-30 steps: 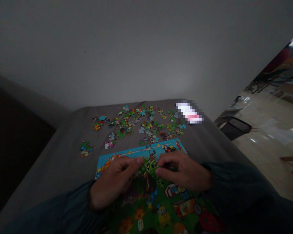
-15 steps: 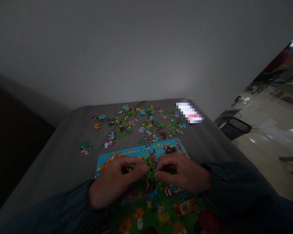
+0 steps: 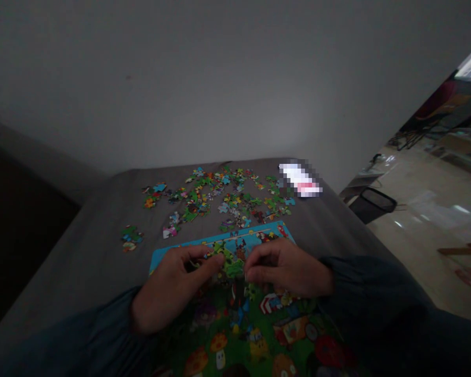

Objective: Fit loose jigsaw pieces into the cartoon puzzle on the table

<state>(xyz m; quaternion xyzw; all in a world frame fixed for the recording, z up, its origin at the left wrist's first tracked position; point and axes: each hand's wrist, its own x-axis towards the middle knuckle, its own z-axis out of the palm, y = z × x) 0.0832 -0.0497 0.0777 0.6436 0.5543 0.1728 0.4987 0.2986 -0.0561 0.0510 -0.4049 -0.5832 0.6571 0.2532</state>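
A jigsaw puzzle board (image 3: 235, 243) with a blue top border and a green, cartoon-printed picture lies on a grey cloth surface (image 3: 90, 246), close to me. My left hand (image 3: 172, 285) is curled over its upper left part, thumb tip against a green piece. My right hand (image 3: 286, 269) pinches the edge of a green puzzle piece (image 3: 233, 267) from the right. Several loose, multicoloured pieces (image 3: 220, 196) lie scattered beyond the board, and a small separate cluster (image 3: 131, 238) lies to the left. Anything under my palms is hidden.
A blurred white and pink object (image 3: 300, 180) lies at the far right corner of the grey surface. A plain wall (image 3: 235, 78) rises behind it. Beyond the right edge stand a black wastebasket (image 3: 371, 205) and a shiny tiled floor (image 3: 427, 220).
My left hand has drawn leftward, widening the gap between my hands and showing more green pieces. The whole view has shifted slightly left.
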